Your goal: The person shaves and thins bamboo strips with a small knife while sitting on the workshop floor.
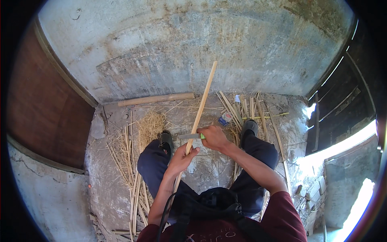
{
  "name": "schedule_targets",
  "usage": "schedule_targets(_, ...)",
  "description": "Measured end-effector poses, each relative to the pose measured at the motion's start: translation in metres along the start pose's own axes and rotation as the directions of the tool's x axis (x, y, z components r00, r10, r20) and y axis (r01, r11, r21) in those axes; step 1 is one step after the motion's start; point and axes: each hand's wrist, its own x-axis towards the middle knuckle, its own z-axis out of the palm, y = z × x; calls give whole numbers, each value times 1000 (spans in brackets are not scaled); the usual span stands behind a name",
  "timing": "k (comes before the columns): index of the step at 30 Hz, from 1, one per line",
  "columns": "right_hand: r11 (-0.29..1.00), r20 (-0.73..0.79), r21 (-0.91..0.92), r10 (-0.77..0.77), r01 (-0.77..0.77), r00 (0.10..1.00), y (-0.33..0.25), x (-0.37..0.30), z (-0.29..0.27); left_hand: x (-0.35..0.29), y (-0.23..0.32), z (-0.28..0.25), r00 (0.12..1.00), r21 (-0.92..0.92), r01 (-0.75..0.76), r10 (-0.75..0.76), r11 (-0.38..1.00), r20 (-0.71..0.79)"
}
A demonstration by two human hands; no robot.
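Note:
A long, pale strip that looks like split bamboo (204, 96) slants up and away from my lap, its far end in front of the wall. My left hand (180, 160) is wrapped round its lower part. Just above, my right hand (214, 137) grips a knife (188, 136) by its green handle, and the blade lies across the strip. The blade points left and touches the strip or rests very close to it. The fingertips of my right hand are partly hidden behind the handle and strip.
Curly shavings (151, 129) lie by my left shoe (165, 141). Several loose strips (137, 197) are on the left floor, others (278, 137) beyond my right shoe (250, 128). A small blue-and-red packet (225, 118) sits between. A bamboo pole (157, 99) runs along the wall (201, 48).

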Motion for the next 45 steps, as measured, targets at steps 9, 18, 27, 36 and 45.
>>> schedule_targets(9, 999, 79, -7, -31, 32, 996, 0, -1, 4, 10, -13, 13, 987, 184, -91, 113, 979, -111)
schedule_targets(18, 997, 75, -43, 69, -66, 995, -4, -3, 10, 4, 6, 19, 975, 405, 11, 81, 914, -208)
schedule_targets(27, 989, 57, -62, 134, -131, 989, -2, 2, 20, 8, 0, 17, 958, 452, 17, 115, 892, -262)
schedule_targets(36, 914, -146, -162, 351, -373, 925, 71, 28, -13, -10, -15, 31, 970, 423, 15, 90, 906, -227)
schedule_targets(45, 949, -11, -139, 283, -282, 959, 46, 19, -10, -13, 1, 25, 973, 431, 57, 46, 900, -225)
